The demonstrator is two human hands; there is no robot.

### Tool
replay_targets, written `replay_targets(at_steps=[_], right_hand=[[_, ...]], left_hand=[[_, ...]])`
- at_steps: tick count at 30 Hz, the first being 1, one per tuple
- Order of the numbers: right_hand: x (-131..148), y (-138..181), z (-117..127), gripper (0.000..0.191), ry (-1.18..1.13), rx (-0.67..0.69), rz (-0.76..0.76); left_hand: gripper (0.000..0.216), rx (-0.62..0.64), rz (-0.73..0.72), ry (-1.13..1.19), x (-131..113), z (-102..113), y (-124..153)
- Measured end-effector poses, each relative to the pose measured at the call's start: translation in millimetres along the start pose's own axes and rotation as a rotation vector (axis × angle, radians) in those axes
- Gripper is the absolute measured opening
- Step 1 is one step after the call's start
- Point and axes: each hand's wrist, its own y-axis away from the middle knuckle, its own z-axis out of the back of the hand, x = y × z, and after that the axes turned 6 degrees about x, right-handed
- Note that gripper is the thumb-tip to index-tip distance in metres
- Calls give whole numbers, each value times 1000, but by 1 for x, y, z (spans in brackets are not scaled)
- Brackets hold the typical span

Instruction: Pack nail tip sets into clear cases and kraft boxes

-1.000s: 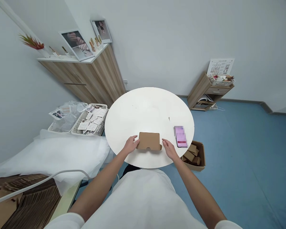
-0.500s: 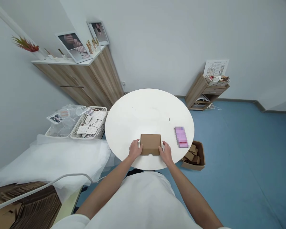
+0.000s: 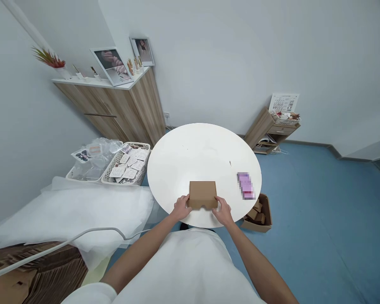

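Observation:
A small brown cardboard box (image 3: 203, 192), its lid down, rests on the near part of the white round table (image 3: 196, 147). My left hand (image 3: 181, 207) grips the box's left front corner, thumb at the front and fingers along the side. At the opposite front corner my right hand (image 3: 223, 211) has its fingers on the right side and its thumb on the front. A notch shows in the middle of the box's front edge. To the right lies a purple pixelated item (image 3: 246, 185), too blurred to name.
Below the table's right edge, a carton (image 3: 266, 207) of small brown boxes stands on the floor. White baskets (image 3: 142, 171) with cards and clear bags are at left, beside white sheeting (image 3: 98, 202). Flattened cardboard (image 3: 57, 274) is stacked at lower left, with a pale cable (image 3: 107, 229) across.
My view has shifted slightly. My right fingers have come in from apart to touch the box's right side, and both hands now hold its front corners.

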Motion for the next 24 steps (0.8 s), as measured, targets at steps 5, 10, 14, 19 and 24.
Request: replay_targets(at_steps=[5,10,14,19,24], right_hand=[[21,9,-3,56,-83,-60,-7],[39,14,4,53,-164,-112,-10],[49,6,14,39,-225,-109,-50],[56,-15,27,37,-215,-63,-108],[56,-33,34,39,-169,33,-142]], left_hand=[[64,-40,-93,113,8,11,14],[40,-134,-117,135,-1,21,19],[23,-141,-75,-3,-8,37,8],[14,-85,-41,-66,-10,55,-12],[16,-112,-13,-103,-9,57,-28]])
